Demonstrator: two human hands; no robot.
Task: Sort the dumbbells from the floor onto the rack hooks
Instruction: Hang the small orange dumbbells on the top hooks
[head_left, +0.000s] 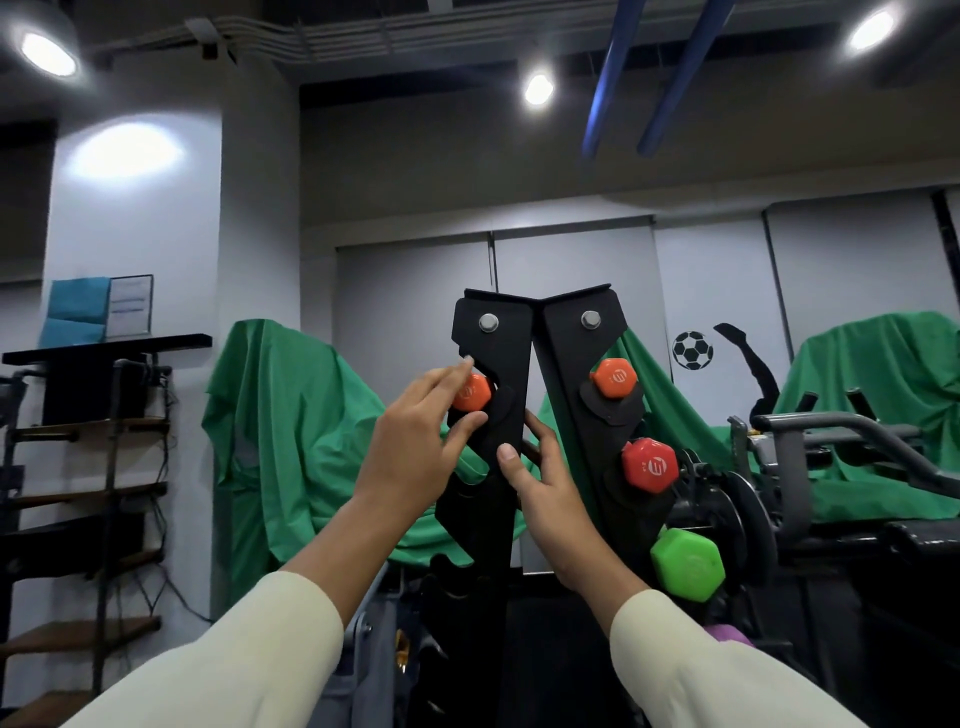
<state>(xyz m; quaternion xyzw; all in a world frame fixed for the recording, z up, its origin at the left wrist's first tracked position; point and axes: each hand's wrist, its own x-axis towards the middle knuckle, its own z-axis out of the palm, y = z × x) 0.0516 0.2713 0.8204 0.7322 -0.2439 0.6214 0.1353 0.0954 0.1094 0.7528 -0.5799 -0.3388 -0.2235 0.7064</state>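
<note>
A black A-shaped rack (571, 332) stands right in front of me. An orange dumbbell lies across its top hooks, one head (475, 395) on the left plate and the other (614, 378) on the right. Below on the right plate sit a red dumbbell (649, 465), a green one (687, 564) and a purple one (727, 635), mostly hidden by my sleeve. My left hand (415, 447) has straight fingers lying against the left orange head, thumb just under it. My right hand (543, 488) grips the inner edge of the left plate, thumb on its front.
Green cloth (291, 415) drapes equipment behind the rack. A gym machine with grey bars (841, 431) stands close on the right. A dark shelving unit (104, 441) with wooden boards is at the left. The floor is out of sight.
</note>
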